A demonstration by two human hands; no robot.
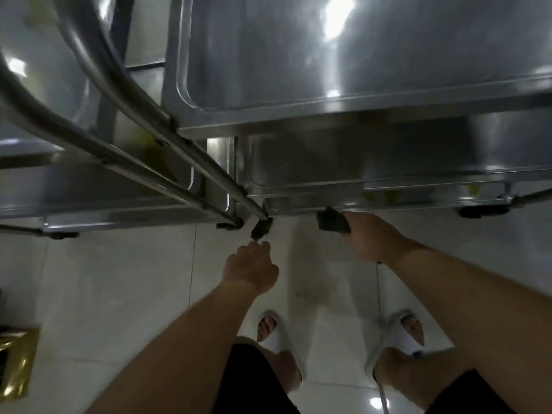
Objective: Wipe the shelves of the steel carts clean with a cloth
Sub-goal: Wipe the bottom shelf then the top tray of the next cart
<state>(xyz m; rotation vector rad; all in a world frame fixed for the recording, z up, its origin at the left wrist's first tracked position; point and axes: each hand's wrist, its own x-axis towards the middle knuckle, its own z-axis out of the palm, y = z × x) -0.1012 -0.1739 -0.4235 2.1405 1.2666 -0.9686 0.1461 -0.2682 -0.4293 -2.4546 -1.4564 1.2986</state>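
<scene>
Both hands (310,249) grip dark cloth (331,224) below steel cart (358,115).

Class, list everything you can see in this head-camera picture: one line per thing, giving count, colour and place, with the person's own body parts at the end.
Steel carts: two, silver; one fills the upper right, another stands at left.
Cloth: one, dark; at the right cart's lower edge.
Caster wheel: one clearly seen, black; under the right cart's corner.
Floor tiles: pale grey-white; below the carts.
Gold object: one; lower left edge, too blurred to name.
Slippers: two, white; on the feet.
Shorts: black; bottom centre.
Left hand: one; fingers curled near the cart corner.
Right hand: one; grips the cloth.
</scene>
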